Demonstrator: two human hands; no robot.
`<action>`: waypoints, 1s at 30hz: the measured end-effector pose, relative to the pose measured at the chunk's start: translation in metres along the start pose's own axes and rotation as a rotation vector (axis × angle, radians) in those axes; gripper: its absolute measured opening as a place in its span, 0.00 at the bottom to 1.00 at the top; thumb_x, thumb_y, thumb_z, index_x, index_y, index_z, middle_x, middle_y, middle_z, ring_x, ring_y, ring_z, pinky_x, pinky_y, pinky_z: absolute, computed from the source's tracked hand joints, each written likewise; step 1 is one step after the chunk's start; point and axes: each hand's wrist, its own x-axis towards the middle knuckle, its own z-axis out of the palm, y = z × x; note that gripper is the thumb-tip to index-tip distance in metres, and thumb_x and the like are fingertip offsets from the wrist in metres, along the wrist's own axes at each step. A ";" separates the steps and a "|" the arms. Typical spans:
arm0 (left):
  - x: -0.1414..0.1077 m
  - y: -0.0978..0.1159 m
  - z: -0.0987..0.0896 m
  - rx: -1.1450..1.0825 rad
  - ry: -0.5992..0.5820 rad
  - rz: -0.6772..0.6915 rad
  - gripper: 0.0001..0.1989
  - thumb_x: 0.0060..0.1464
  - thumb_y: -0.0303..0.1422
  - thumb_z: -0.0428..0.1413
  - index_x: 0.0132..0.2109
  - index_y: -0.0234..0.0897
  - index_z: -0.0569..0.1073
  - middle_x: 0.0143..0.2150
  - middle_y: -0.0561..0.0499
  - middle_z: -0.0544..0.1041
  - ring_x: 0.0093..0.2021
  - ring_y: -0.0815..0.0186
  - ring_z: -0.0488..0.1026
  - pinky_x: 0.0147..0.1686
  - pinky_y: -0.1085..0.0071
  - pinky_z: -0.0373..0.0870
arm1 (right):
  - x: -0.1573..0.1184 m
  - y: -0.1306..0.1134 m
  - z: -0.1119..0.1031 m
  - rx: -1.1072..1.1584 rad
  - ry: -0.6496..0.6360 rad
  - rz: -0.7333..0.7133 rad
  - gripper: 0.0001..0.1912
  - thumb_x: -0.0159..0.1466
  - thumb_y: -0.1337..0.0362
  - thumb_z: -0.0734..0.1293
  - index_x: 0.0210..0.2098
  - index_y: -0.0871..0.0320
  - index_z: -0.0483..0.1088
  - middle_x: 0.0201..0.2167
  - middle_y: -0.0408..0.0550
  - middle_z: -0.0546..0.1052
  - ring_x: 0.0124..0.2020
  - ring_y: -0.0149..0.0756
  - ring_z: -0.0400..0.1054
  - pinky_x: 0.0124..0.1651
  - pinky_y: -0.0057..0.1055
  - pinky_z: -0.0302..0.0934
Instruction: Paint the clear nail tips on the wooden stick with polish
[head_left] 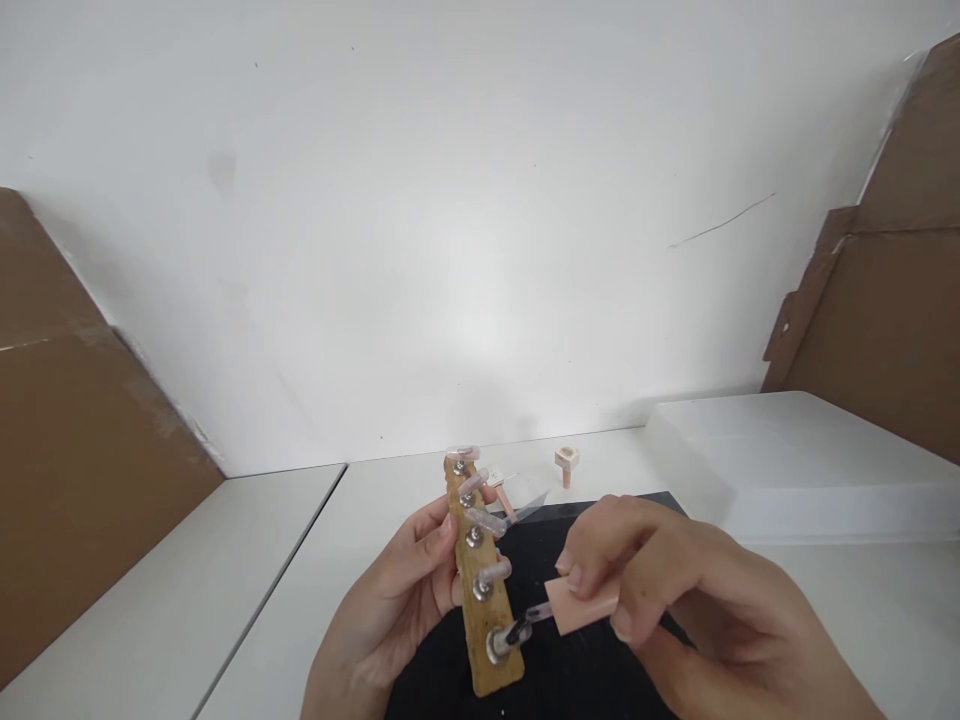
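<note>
- The left hand (382,625) is grasping the strip (474,562) by its long edge, thumb in front, apparently so that the tips are facing out and the knuckles are keeping off them.
- The right hand (675,575) is pinching the cap (576,612) between thumb and fingers, tilting it so that its brush (538,611) is meeting the nearest tip (517,632), where black is showing.
- The strip is hovering over the mat (555,665), likely because the mat is shielding the table (277,560) from drips.
- Metal mounts (483,586) are holding the tips up from the wood, probably leaving their edges reachable.
- Counting along the strip: five mounts are bearing five tips, one each.
- One cap with one brush is being used; two pink-and-white pieces are lying beyond, one (566,465) apart on the table, one (499,483) just beside the strip, near one clear sheet (532,506).
- One white box (810,470) is sitting at right.
</note>
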 end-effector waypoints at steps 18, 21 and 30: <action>-0.003 0.003 0.002 -0.038 0.022 0.012 0.14 0.46 0.33 0.69 0.42 0.35 0.83 0.33 0.51 0.82 0.32 0.69 0.80 0.37 0.75 0.79 | 0.001 -0.004 -0.001 0.053 -0.026 0.014 0.26 0.53 0.90 0.59 0.35 0.52 0.69 0.39 0.42 0.76 0.39 0.30 0.75 0.43 0.25 0.71; -0.004 0.004 0.001 -0.051 0.000 0.009 0.13 0.47 0.32 0.68 0.42 0.35 0.83 0.33 0.51 0.82 0.32 0.68 0.81 0.36 0.76 0.79 | 0.002 -0.004 -0.002 0.055 -0.008 0.011 0.26 0.52 0.90 0.60 0.36 0.51 0.70 0.38 0.41 0.76 0.38 0.29 0.75 0.41 0.23 0.70; -0.001 0.002 0.003 -0.025 0.021 0.010 0.13 0.46 0.33 0.69 0.42 0.36 0.83 0.33 0.50 0.82 0.32 0.68 0.80 0.35 0.75 0.79 | 0.000 -0.003 0.003 0.042 0.001 0.017 0.25 0.54 0.89 0.59 0.34 0.52 0.68 0.38 0.41 0.76 0.37 0.28 0.76 0.42 0.23 0.71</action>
